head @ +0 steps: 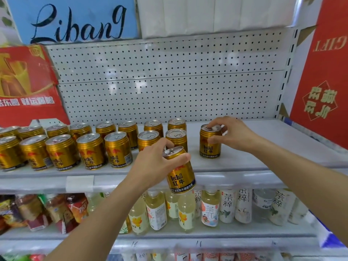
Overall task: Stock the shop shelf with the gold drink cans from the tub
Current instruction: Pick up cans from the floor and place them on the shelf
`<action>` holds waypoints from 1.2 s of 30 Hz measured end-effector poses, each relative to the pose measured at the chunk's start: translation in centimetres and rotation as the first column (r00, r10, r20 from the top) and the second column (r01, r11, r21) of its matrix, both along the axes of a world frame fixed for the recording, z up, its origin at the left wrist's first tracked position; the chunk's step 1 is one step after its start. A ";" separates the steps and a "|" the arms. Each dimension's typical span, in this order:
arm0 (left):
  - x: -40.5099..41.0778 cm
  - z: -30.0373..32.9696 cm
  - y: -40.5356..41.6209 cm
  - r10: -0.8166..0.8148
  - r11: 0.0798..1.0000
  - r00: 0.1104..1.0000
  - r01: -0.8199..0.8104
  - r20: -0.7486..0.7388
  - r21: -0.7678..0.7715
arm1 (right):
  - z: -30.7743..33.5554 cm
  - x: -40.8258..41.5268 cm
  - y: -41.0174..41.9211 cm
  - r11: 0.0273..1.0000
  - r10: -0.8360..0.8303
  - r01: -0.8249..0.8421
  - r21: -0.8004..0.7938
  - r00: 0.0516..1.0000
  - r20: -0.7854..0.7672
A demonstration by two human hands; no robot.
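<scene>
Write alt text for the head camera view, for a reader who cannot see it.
A person's right hand grips a gold can standing on the grey shelf, while the left hand holds another gold can, tilted, at the shelf's front edge. Two rows of gold cans stand to the left.

two bare forearms, no sleeves, hands without rings or gloves

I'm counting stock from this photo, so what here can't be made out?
- Tub: outside the head view.
- Gold drink cans on the grey metal shelf: leftmost cans cut by the frame edge.
- Can behind the left hand: mostly hidden.
</scene>
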State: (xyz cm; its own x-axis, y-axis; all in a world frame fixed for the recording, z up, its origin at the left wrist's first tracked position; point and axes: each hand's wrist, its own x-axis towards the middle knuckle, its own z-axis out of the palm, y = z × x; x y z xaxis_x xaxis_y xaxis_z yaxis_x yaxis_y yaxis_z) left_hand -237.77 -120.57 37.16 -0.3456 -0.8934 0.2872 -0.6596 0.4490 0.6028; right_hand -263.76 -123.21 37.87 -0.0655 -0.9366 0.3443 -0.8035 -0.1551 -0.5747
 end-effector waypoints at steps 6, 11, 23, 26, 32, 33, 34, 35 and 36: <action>0.0 0.2 -0.6 0.013 1.000 1.000 -0.013 0.028 0.013 | 0.0 -0.2 -3.2 0.999 0.010 -0.010 0.034 1.000 -0.012; 0.3 0.2 -1.1 0.020 0.999 0.999 -0.021 0.028 0.025 | 0.1 -0.3 -4.9 0.998 0.035 -0.034 0.056 0.999 -0.020; -0.1 1.8 -0.3 0.021 1.000 1.000 -0.021 -0.008 0.001 | 2.1 3.9 4.1 0.935 0.337 -0.347 0.077 0.934 0.119; -1.7 3.1 0.2 0.050 0.997 0.999 -0.049 0.009 -0.066 | 1.7 6.2 6.9 0.857 0.438 -0.482 0.182 0.868 0.233; -3.1 7.2 -1.3 -0.060 0.998 0.985 0.055 -0.163 -0.033 | 2.3 6.5 6.0 0.977 0.203 -0.210 -0.017 0.918 0.341; -2.6 8.0 -1.8 -0.078 0.997 0.977 0.072 -0.199 -0.041 | 2.4 6.0 5.8 0.984 0.170 -0.179 -0.011 0.916 0.362; -2.2 8.4 -2.4 -0.091 0.995 0.976 0.081 -0.199 -0.058 | 2.4 5.4 5.6 0.988 0.143 -0.153 -0.005 0.910 0.389; -1.7 8.5 -3.1 -0.094 0.994 0.981 0.084 -0.167 -0.067 | 2.2 4.9 5.4 0.991 0.120 -0.133 0.003 0.904 0.410; -1.4 8.2 -3.7 -0.092 0.994 0.990 0.086 -0.104 -0.063 | 1.8 4.6 5.2 0.994 0.097 -0.113 0.012 0.900 0.424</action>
